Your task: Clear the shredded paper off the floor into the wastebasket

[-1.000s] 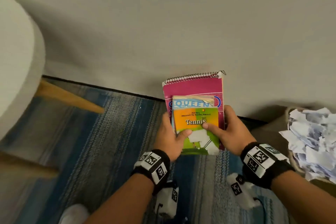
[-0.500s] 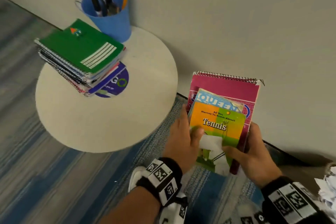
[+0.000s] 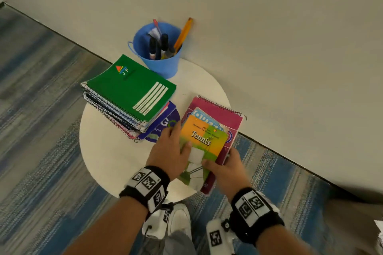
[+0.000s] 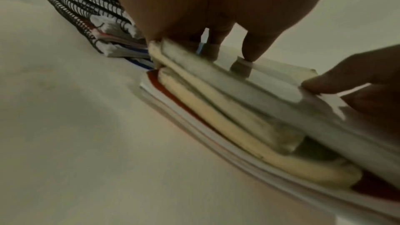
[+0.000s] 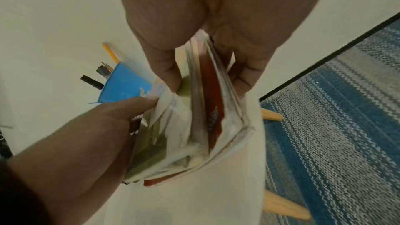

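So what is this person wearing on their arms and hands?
Both forearms are bare, with no sleeves or gloves. The left hand and right hand each sit above a black wristband carrying white tags with black square codes. White camera units with similar codes hang beneath the wrists.

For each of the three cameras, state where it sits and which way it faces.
Head: worn on the head, facing down at the round table; both forearms, left hand and right hand holding a stack of books.
Left wrist: along the left hand, low across the tabletop at the stack's edge.
Right wrist: along the right hand, down at the stack; left hand visible too.
Shared: head and right wrist both show the blue cup.
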`<action>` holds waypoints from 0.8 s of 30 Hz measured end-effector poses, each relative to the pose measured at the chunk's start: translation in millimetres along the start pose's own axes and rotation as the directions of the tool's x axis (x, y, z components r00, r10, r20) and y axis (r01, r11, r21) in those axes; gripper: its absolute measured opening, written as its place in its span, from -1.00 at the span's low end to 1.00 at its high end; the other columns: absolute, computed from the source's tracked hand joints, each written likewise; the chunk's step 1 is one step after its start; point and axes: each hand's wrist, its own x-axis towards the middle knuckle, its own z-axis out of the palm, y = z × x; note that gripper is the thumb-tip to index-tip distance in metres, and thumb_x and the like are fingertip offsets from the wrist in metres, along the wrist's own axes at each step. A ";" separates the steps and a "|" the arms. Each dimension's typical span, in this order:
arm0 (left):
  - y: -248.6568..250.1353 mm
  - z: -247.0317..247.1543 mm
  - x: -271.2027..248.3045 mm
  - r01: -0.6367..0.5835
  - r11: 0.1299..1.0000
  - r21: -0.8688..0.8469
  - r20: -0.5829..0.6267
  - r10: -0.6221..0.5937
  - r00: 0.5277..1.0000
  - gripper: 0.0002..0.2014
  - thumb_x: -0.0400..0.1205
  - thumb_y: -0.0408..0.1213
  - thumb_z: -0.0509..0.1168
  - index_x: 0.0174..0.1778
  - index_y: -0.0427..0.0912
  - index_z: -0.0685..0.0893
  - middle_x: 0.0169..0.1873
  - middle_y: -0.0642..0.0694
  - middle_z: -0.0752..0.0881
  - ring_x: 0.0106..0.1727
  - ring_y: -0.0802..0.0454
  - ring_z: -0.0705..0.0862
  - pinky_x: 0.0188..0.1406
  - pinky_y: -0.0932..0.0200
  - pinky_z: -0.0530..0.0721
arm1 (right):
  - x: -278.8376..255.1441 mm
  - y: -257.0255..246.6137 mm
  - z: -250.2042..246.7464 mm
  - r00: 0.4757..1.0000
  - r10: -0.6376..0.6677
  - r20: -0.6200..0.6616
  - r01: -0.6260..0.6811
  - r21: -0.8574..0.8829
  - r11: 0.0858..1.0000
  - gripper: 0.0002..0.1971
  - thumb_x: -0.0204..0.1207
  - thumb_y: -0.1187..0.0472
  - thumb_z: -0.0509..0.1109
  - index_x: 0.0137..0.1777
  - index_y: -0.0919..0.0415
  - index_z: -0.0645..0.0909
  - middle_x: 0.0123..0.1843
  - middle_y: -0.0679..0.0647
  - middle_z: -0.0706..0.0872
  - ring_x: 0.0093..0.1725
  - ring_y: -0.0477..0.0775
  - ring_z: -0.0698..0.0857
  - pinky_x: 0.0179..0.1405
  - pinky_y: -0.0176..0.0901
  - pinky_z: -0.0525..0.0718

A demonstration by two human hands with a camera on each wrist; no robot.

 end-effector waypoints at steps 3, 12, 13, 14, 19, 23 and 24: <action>-3.2 -9.8 6.8 0.011 0.990 0.140 -0.064 -0.002 0.998 -0.37 0.69 -0.03 0.09 0.66 -0.09 0.06 0.47 -0.18 0.39 0.43 -0.18 0.39 0.38 -0.18 0.48 | 4.4 -16.4 18.5 0.997 -0.040 -0.064 0.032 -0.119 0.992 -0.50 0.34 0.16 0.62 0.16 -0.05 0.43 0.00 -0.14 0.74 -0.06 -0.14 0.75 -0.19 -0.29 0.68; 4.3 -13.3 10.9 0.046 0.973 0.228 -0.180 -0.004 0.984 -0.39 0.67 -0.17 0.15 0.64 -0.06 0.11 0.49 -0.14 0.29 0.48 -0.15 0.33 0.39 -0.11 0.50 | 5.0 -38.2 32.5 0.985 -0.115 -0.127 0.038 -0.492 0.870 -0.23 0.28 -0.14 0.58 0.44 -0.03 0.33 0.16 0.08 0.49 -0.09 -0.06 0.44 0.10 -0.11 0.59; 5.6 -12.7 11.1 0.056 0.969 0.240 -0.188 -0.010 0.982 -0.39 0.67 -0.15 0.16 0.64 -0.04 0.11 0.49 -0.13 0.29 0.49 -0.14 0.32 0.40 -0.11 0.49 | 3.1 -39.3 31.4 0.982 -0.137 -0.128 0.058 -0.489 0.870 -0.19 0.28 -0.14 0.58 0.49 -0.06 0.27 0.18 0.07 0.46 -0.12 -0.10 0.44 0.08 -0.14 0.58; 7.2 -12.3 11.1 0.071 0.968 0.241 -0.195 -0.023 0.981 -0.39 0.67 -0.15 0.16 0.64 -0.03 0.11 0.50 -0.12 0.29 0.49 -0.13 0.32 0.41 -0.11 0.48 | 1.6 -41.1 30.6 0.980 -0.154 -0.126 0.075 -0.480 0.874 -0.16 0.29 -0.11 0.59 0.52 -0.09 0.24 0.20 0.05 0.42 -0.12 -0.11 0.48 0.08 -0.14 0.59; 13.3 -10.2 9.7 0.090 0.967 0.239 -0.190 -0.044 0.981 -0.40 0.64 -0.19 0.20 0.61 -0.06 0.18 0.50 -0.15 0.29 0.50 -0.17 0.31 0.43 -0.15 0.42 | 1.3 -49.1 28.5 0.985 -0.158 -0.063 0.101 -0.529 0.843 -0.17 0.36 -0.07 0.57 0.55 0.06 0.22 0.27 0.06 0.34 0.18 0.15 0.63 0.19 -0.07 0.61; 23.3 -10.2 3.8 0.060 0.966 0.253 -0.163 -0.018 0.987 -0.40 0.57 -0.16 0.31 0.51 -0.07 0.26 0.50 -0.22 0.27 0.49 -0.24 0.32 0.41 -0.28 0.42 | 1.2 -51.2 13.1 0.989 -0.143 -0.019 0.107 -0.570 0.815 -0.33 0.47 -0.09 0.48 0.47 0.12 0.30 0.30 0.11 0.42 0.24 0.13 0.57 0.21 -0.11 0.55; 27.2 -10.4 -0.9 0.064 0.965 0.256 -0.159 -0.023 0.987 -0.42 0.58 -0.15 0.30 0.51 -0.07 0.26 0.51 -0.24 0.26 0.50 -0.26 0.31 0.43 -0.29 0.39 | -3.4 -53.0 7.1 0.991 -0.130 -0.010 0.100 -0.582 0.807 -0.39 0.51 -0.09 0.44 0.45 0.12 0.33 0.31 0.11 0.43 0.26 0.13 0.57 0.22 -0.11 0.54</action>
